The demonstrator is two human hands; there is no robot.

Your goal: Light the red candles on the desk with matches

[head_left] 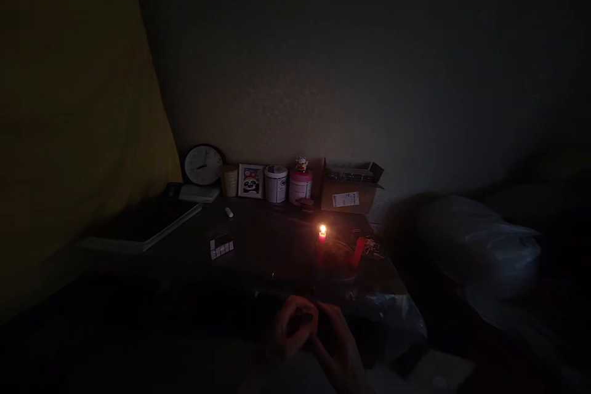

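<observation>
In the dim light, my left hand (292, 329) and my right hand (341, 348) come together just in front of the table edge. The fingers of both are bent, and their tips meet around a small dark spot; what they hold, if anything, is too dark to make out. Beyond them on the table burns a lit red candle (322, 237). To its right stands another red candle (358, 251), unlit and slightly tilted. Beside that one lies a pile of thin sticks (372, 246), too dim to name surely.
Along the wall stand a round clock (203, 165), a panda picture frame (251, 182), a white tin (277, 184), a pink tin (300, 187) and a cardboard box (348, 197). A large flat book-like object (138, 240) lies left. Plastic bags (480, 240) sit right.
</observation>
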